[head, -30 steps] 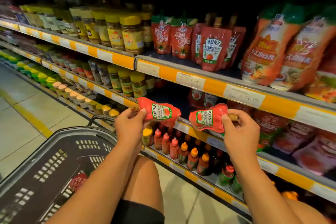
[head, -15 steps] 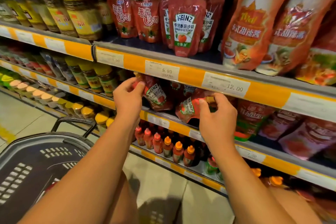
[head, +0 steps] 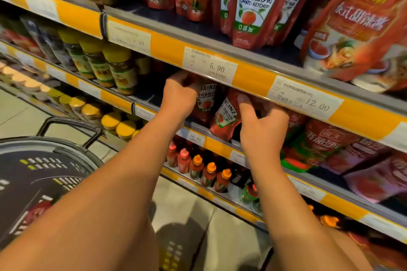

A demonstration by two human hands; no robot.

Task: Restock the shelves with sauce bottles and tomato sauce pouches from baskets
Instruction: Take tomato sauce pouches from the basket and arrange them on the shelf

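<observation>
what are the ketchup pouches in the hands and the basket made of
Ketchup pouches: likely flexible plastic film, glossy; the printed red skin creases and bends where the right hand and left hand grip them. Basket: looks like hard moulded plastic, dark and matte, with rows of punched slots and a rigid rim.

Fingertips of left hand (head: 179,97) lost under the upper shelf edge (head: 211,66) at 12 o'clock — grip on the upright Heinz pouch (head: 206,100) unclear. Top of the tilted pouch (head: 224,116) behind right hand (head: 262,125). Basket (head: 44,174) cut off at 9 o'clock — contents blurred.
</observation>
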